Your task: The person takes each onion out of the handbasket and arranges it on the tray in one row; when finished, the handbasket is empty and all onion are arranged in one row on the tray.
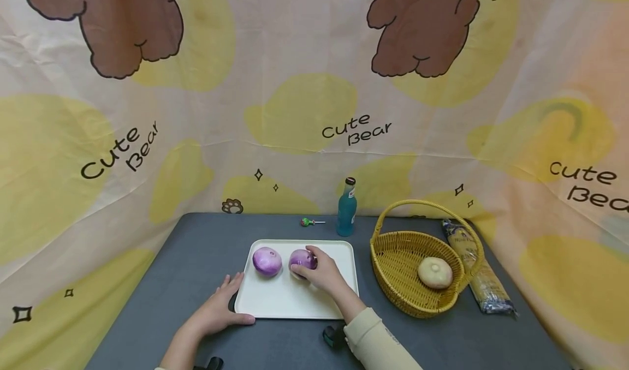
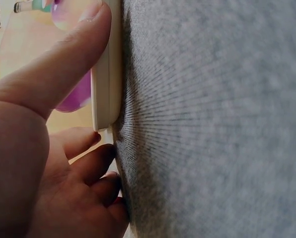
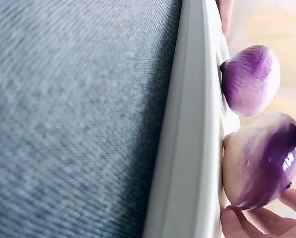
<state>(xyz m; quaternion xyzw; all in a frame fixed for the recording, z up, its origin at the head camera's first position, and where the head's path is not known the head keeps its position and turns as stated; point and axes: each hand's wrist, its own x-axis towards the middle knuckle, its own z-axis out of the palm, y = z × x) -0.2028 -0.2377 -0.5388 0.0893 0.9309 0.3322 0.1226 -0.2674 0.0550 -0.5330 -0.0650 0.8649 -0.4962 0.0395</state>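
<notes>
A: At the centre of the head view, on the white tray [image 1: 339,261], the right hand [image 1: 321,272] curls its fingers round the right-hand purple onion [image 1: 301,260]. The second purple onion [image 1: 267,261] lies just to its left on the same tray, apart from it.

B: And the left hand [image 1: 218,309]?

A: It lies relaxed at the tray's lower left corner, thumb along the tray's front rim, fingers flat on the grey table [image 1: 196,250]. The left wrist view shows the thumb [image 2: 63,59] pressing on the rim.

B: How should the onion be lifted well?

A: I'd judge the smooth skin slippery, so the fingertips [image 3: 247,225] should sit low round its sides, not just on top. Lift straight up and keep the tray pinned.

B: Anything nearby?

A: At the right of the frame a wicker basket [image 1: 393,261] holds a pale onion [image 1: 434,272].
</notes>
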